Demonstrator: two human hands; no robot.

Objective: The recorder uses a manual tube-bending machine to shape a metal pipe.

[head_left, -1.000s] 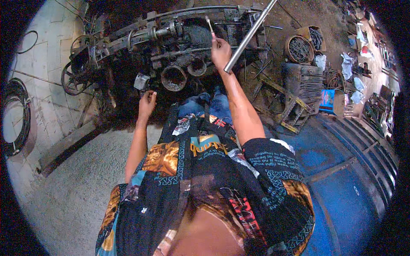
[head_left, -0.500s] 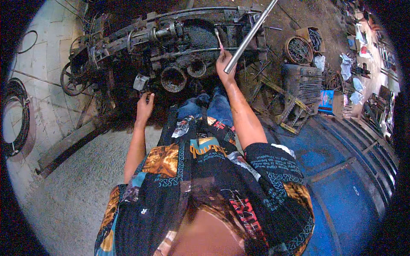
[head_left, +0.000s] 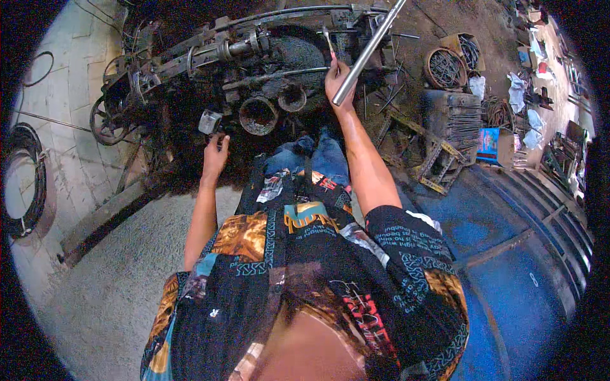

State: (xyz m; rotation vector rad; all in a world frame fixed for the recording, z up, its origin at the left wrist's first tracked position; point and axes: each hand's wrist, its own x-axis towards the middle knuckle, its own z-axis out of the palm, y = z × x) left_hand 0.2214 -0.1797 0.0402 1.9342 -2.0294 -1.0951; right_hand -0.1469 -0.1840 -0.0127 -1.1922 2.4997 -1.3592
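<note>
My right hand (head_left: 337, 82) is closed round a small brush (head_left: 330, 43) with a thin pinkish handle. The brush's pale head points away from me, over the dark, greasy machine (head_left: 298, 54). A shiny metal rod (head_left: 368, 54) slants down from the upper right and crosses in front of that hand; whether they touch, I cannot tell. My left hand (head_left: 216, 152) is at the machine's near left side, its fingers bent just below a small grey metal box (head_left: 210, 122). What those fingertips grip is lost in the dark. Two round, grimy openings (head_left: 258, 117) lie between my hands.
A spoked handwheel (head_left: 109, 120) sticks out at the machine's left end. Black hose (head_left: 25, 184) lies coiled at far left. On the right are a round basket of metal pieces (head_left: 446, 68), a yellowish metal frame (head_left: 438, 168), a blue box (head_left: 489, 145) and a blue panel (head_left: 508, 254).
My right hand has moved slightly to the right with the brush, whose head is now a little farther away from me. The left hand stays beside the grey box.
</note>
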